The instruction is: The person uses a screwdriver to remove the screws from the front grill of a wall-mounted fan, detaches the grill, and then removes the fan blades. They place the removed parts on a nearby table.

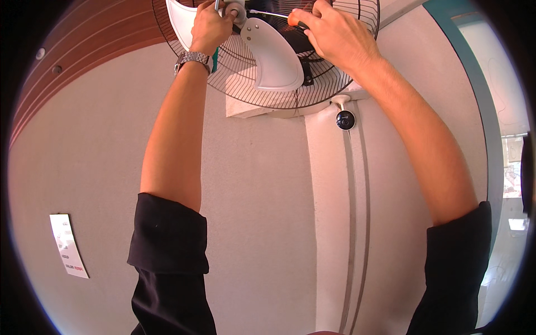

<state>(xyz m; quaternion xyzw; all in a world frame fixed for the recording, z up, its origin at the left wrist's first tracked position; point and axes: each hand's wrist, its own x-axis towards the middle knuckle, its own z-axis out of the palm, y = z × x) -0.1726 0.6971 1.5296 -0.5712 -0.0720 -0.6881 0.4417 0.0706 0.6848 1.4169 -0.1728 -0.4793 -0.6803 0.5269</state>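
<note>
Both my arms reach up to a wall fan with white blades and a black wire cage. My right hand is closed round the orange handle of a screwdriver. Its thin metal shaft points left, with the tip beside the fan's round hub. My left hand is closed at the hub's left side. A narrow grey piece shows at its fingers, but what it grips is cut off by the upper edge. A metal-band watch circles my left wrist.
Below the fan, a small round black camera hangs on a white mount by the wall corner. Cable channels run down from it. A white printed sign is on the left wall. A teal frame borders the bright opening at right.
</note>
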